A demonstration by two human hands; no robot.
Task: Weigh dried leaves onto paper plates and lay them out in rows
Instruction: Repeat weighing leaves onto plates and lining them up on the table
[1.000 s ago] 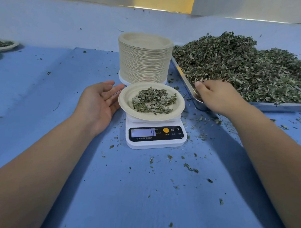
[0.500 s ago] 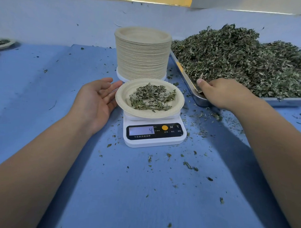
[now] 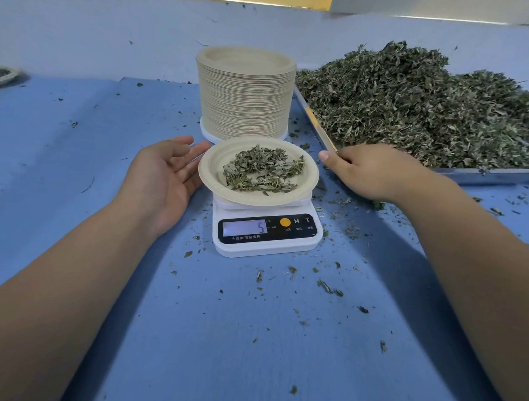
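A paper plate point(image 3: 207, 174) holding a small heap of dried leaves point(image 3: 261, 170) sits on a white digital scale point(image 3: 267, 245) whose display reads 5. My left hand point(image 3: 162, 178) lies palm up on the blue table, fingers straight, its fingertips right beside the plate's left rim. My right hand point(image 3: 378, 171) hovers at the near left corner of the metal tray point(image 3: 483, 175), just right of the plate, back up, with its fingers curled under. Whether it holds leaves is hidden.
A tall stack of paper plates point(image 3: 244, 94) stands right behind the scale. The tray carries a big heap of dried leaves point(image 3: 410, 106). A filled plate point(image 3: 2, 75) shows at the far left edge. Leaf crumbs litter the blue table point(image 3: 252, 335).
The scale reading went from 4 to 5. My right hand shifted slightly from the tray edge toward the plate. My left hand stayed beside the plate.
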